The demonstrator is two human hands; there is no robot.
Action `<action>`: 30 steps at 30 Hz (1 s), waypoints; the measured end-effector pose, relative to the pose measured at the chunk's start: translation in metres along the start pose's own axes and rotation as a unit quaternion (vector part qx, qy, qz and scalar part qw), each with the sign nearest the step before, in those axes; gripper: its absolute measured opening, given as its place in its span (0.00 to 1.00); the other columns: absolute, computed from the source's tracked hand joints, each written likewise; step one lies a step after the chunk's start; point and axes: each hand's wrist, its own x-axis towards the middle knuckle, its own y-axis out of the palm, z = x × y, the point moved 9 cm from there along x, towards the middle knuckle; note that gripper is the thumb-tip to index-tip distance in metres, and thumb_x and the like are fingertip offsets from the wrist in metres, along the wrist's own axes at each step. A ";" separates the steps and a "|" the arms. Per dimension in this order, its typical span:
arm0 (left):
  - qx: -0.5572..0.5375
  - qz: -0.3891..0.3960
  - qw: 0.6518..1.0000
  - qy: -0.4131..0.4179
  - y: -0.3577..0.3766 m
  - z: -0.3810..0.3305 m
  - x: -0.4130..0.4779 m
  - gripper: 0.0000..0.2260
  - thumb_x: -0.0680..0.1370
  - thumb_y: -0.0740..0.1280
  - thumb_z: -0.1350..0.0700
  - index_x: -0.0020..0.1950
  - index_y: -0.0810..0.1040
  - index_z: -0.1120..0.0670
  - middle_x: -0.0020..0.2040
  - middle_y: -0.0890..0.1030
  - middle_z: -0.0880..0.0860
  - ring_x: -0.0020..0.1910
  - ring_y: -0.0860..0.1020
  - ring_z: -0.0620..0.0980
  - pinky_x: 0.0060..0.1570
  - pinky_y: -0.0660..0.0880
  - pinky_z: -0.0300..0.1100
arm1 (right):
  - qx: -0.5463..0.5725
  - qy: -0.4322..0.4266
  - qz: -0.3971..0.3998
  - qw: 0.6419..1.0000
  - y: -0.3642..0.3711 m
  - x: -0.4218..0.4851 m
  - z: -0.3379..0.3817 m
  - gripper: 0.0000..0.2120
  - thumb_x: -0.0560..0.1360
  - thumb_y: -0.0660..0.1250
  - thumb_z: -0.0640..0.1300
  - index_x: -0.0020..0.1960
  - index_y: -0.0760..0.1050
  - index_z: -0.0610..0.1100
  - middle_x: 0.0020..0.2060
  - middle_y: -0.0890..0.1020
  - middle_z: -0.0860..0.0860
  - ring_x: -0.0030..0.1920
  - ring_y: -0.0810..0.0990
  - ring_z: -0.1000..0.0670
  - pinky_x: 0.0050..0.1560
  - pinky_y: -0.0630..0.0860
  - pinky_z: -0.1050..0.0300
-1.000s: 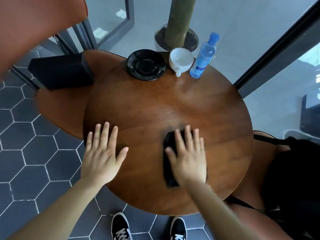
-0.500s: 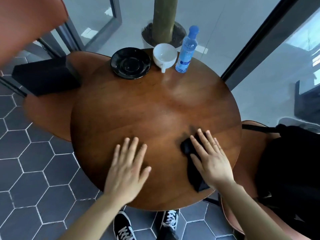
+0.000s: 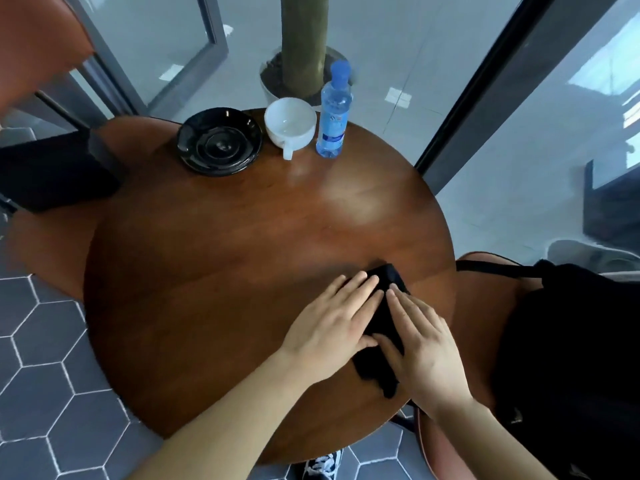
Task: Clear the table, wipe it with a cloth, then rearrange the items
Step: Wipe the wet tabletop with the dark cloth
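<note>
We see a round wooden table [image 3: 214, 271] from above, and on it both hands lie flat on a black cloth [image 3: 382, 327] near the table's right edge, toward the near side. The left hand [image 3: 332, 323] rests palm down with its fingers straight and close together, their tips on the cloth's left part. The right hand [image 3: 429, 348] also lies palm down, fingers extended and slightly spread, covering the cloth's right part; its thumb lies across the dark fabric. The two hands sit just beside each other, fingertips nearly touching over the cloth's far end. Neither hand pinches the cloth; both press on it with open palms. A crumpled end of the cloth shows below the right hand, toward the near edge.

At the far edge of the table three things stand in a row. A black saucer [image 3: 220, 142] sits on the left, a white cup [image 3: 290, 122] just beside it with its handle turned toward us, and a clear water bottle [image 3: 334, 112] with a blue cap stands upright just right of the cup.

A black box [image 3: 59, 174] lies on a brown chair seat [image 3: 52, 258] off the table's left edge. A black bag [image 3: 571, 358] sits on another seat off the right edge.
</note>
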 end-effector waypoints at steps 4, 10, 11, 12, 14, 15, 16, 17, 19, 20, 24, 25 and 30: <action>0.023 -0.010 1.000 0.006 0.003 0.000 0.006 0.30 0.82 0.65 0.46 0.80 0.64 0.59 0.80 0.65 0.58 0.80 0.63 0.55 0.77 0.65 0.52 | 0.061 0.033 0.051 0.996 0.006 -0.002 -0.003 0.34 0.77 0.72 0.45 0.78 0.64 0.39 0.76 0.70 0.46 0.77 0.67 0.46 0.74 0.68 0.47; 0.008 -0.036 0.999 -0.010 0.002 0.004 0.026 0.29 0.80 0.68 0.50 0.77 0.68 0.60 0.78 0.69 0.59 0.78 0.67 0.56 0.76 0.67 0.51 | 0.021 -0.026 0.104 0.994 0.010 0.003 -0.018 0.32 0.80 0.68 0.49 0.79 0.62 0.42 0.80 0.61 0.47 0.81 0.57 0.48 0.77 0.63 0.46; 0.006 -0.037 0.999 -0.013 0.001 0.004 0.032 0.28 0.80 0.68 0.50 0.77 0.68 0.60 0.78 0.70 0.59 0.77 0.68 0.56 0.75 0.67 0.51 | 0.015 -0.024 0.102 0.994 0.010 0.009 -0.022 0.30 0.80 0.68 0.47 0.79 0.63 0.42 0.80 0.62 0.46 0.81 0.57 0.47 0.77 0.64 0.44; 0.005 -0.039 0.999 -0.015 0.000 0.005 0.039 0.27 0.80 0.66 0.50 0.77 0.68 0.60 0.78 0.69 0.59 0.78 0.68 0.56 0.76 0.66 0.51 | 0.011 -0.021 0.101 0.995 0.010 0.014 -0.027 0.29 0.81 0.66 0.47 0.79 0.62 0.41 0.80 0.62 0.45 0.81 0.57 0.47 0.76 0.65 0.44; 0.005 -0.037 0.999 -0.014 -0.001 0.006 0.051 0.27 0.82 0.62 0.50 0.78 0.66 0.61 0.79 0.67 0.59 0.79 0.65 0.57 0.77 0.64 0.51 | -0.003 -0.015 0.099 0.995 0.010 0.023 -0.035 0.27 0.83 0.59 0.49 0.80 0.61 0.42 0.80 0.61 0.46 0.81 0.56 0.47 0.78 0.62 0.45; 0.006 -0.033 0.999 -0.010 0.000 0.007 0.057 0.27 0.83 0.59 0.50 0.79 0.64 0.61 0.80 0.65 0.59 0.80 0.63 0.57 0.78 0.62 0.52 | -0.010 -0.013 0.098 0.995 0.010 0.027 -0.040 0.27 0.84 0.56 0.50 0.80 0.60 0.42 0.80 0.60 0.46 0.81 0.55 0.48 0.78 0.61 0.46; 0.006 -0.029 1.000 -0.005 0.001 0.008 0.063 0.27 0.84 0.56 0.50 0.80 0.61 0.61 0.81 0.62 0.59 0.81 0.60 0.57 0.79 0.60 0.52 | -0.016 -0.011 0.098 0.995 0.009 0.032 -0.044 0.27 0.83 0.54 0.51 0.80 0.60 0.42 0.81 0.59 0.46 0.82 0.54 0.48 0.79 0.60 0.46; 0.005 -0.025 1.000 0.001 0.002 0.009 0.069 0.27 0.85 0.53 0.50 0.81 0.57 0.61 0.83 0.58 0.59 0.82 0.57 0.57 0.80 0.57 0.52 | -0.021 -0.010 0.098 0.995 0.008 0.037 -0.048 0.28 0.83 0.53 0.51 0.80 0.59 0.42 0.81 0.59 0.46 0.82 0.54 0.48 0.79 0.59 0.47; 0.002 -0.013 1.000 0.013 0.005 0.013 0.081 0.27 0.85 0.50 0.50 0.82 0.51 0.60 0.84 0.52 0.59 0.83 0.51 0.56 0.81 0.52 0.52 | -0.033 -0.005 0.101 0.994 0.008 0.046 -0.056 0.28 0.83 0.54 0.50 0.81 0.58 0.41 0.81 0.58 0.45 0.82 0.53 0.48 0.79 0.58 0.47; 0.001 -0.009 1.000 0.018 0.005 0.014 0.089 0.28 0.86 0.49 0.50 0.83 0.50 0.60 0.84 0.50 0.59 0.83 0.49 0.56 0.81 0.50 0.51 | -0.039 0.002 0.104 0.994 0.009 0.051 -0.061 0.29 0.83 0.56 0.49 0.81 0.57 0.41 0.81 0.57 0.45 0.82 0.52 0.47 0.80 0.58 0.47; 0.000 -0.002 0.999 0.037 0.002 0.021 0.113 0.28 0.85 0.47 0.50 0.83 0.48 0.59 0.84 0.48 0.58 0.84 0.46 0.55 0.82 0.47 0.51 | -0.049 0.027 0.120 0.991 0.012 0.066 -0.073 0.30 0.83 0.50 0.50 0.82 0.51 0.42 0.82 0.51 0.46 0.82 0.46 0.49 0.81 0.51 0.49; -0.001 0.000 0.999 0.040 0.001 0.022 0.119 0.28 0.85 0.48 0.51 0.83 0.48 0.59 0.85 0.48 0.57 0.84 0.46 0.55 0.82 0.47 0.51 | -0.049 0.036 0.120 0.991 0.012 0.070 -0.076 0.31 0.82 0.48 0.51 0.82 0.50 0.42 0.82 0.49 0.46 0.82 0.45 0.49 0.81 0.50 0.49; 0.009 0.008 0.998 0.059 -0.002 0.027 0.145 0.27 0.86 0.52 0.55 0.83 0.48 0.58 0.85 0.48 0.56 0.84 0.46 0.55 0.82 0.46 0.51 | -0.042 0.093 0.109 0.989 0.015 0.082 -0.085 0.32 0.83 0.54 0.46 0.82 0.42 0.43 0.81 0.43 0.47 0.81 0.39 0.49 0.81 0.43 0.52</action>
